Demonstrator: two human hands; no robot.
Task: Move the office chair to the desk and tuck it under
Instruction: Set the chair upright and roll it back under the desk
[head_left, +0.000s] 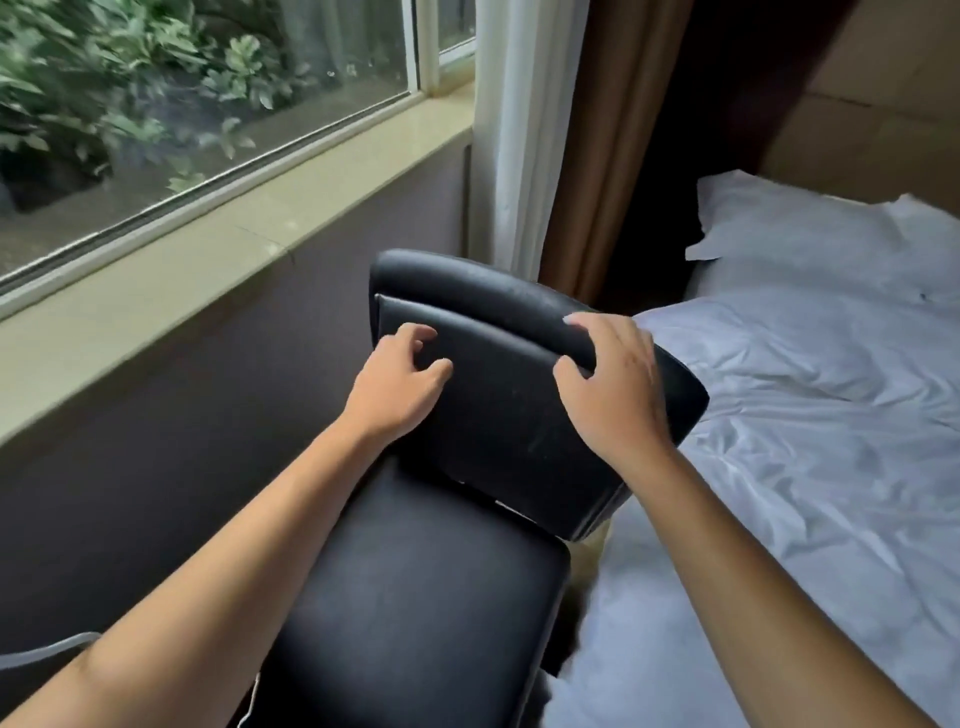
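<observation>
Head camera view: the black leather office chair (467, 467) is seen from the front, wedged between the dark wall under the pale window sill (218, 249) and the white rumpled bed (805, 415). Its backrest is being reached for by both hands. The left hand (400, 384) is laid against the backrest's face, fingers curled loosely, a grip not yet closed on anything. The right hand (613, 384) is draped over the backrest's top edge, thumb in front and fingers over the rim, so a partial grip on the chair is judged to be forming. No desk is shown anywhere. The task is reckoned barely begun: the chair has to be pulled clear, wheeled to the desk and tucked under.
</observation>
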